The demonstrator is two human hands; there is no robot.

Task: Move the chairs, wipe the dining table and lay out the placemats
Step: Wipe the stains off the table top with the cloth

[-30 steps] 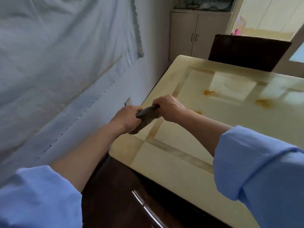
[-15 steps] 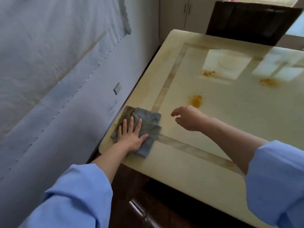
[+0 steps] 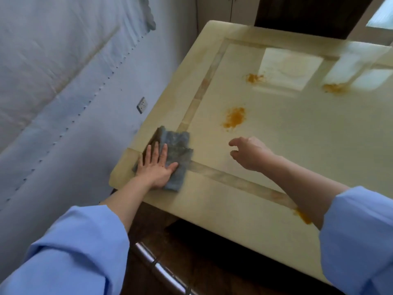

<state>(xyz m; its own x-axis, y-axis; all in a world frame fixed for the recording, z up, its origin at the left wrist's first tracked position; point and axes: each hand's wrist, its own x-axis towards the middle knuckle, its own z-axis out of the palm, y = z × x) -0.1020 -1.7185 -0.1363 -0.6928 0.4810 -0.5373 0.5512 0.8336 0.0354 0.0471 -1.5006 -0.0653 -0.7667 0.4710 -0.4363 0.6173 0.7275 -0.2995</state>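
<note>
head view: left hand fingers spread flat on cloth; right hand fingers loosely curled, holding nothing.

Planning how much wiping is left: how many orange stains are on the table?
4. One stain lies just beyond the right hand, two sit farther off by the window reflection, one peeks out beside the right forearm. The arms may hide more.

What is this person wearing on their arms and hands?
Both arms are in loose, light blue fabric sleeves. The left sleeve and the right sleeve are bunched up near the elbows. The left hand and right hand are bare: no gloves, and no watch or ring shows.
</note>
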